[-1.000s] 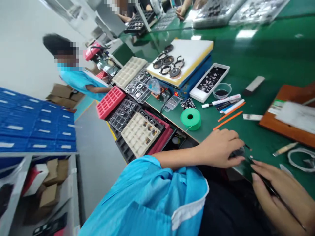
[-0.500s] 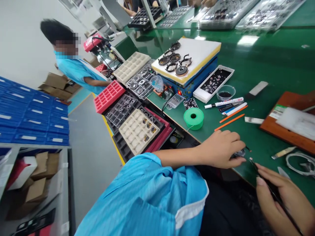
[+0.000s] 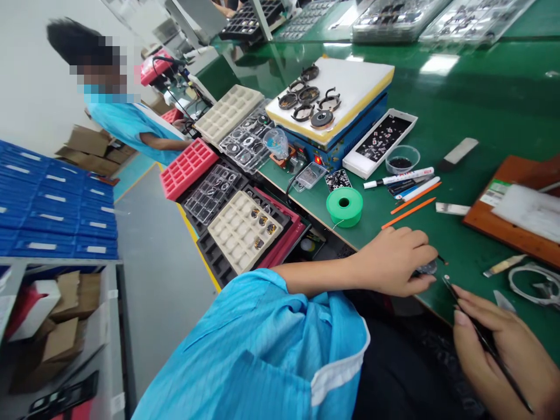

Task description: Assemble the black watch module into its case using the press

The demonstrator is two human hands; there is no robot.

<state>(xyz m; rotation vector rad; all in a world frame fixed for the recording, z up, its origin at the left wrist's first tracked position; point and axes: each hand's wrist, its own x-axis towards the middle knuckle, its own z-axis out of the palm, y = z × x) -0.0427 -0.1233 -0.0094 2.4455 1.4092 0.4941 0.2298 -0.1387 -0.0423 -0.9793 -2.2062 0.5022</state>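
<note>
A green bench [image 3: 459, 116] spreads over the right of the room, with blue bins [image 3: 56, 204] at the left. At the bench's near edge, the left hand [image 3: 398, 262] has its grip curled around a small dark round part [image 3: 429, 267], mostly hidden by fingers. Right of it, the right hand [image 3: 503, 332] pinches a slim black tool [image 3: 489, 346]; a tiny pale piece [image 3: 447, 277] shows at its tip, near the round part. Farther off lie orange sticks [image 3: 409, 213] and, left of them, a green spool [image 3: 345, 216].
</note>
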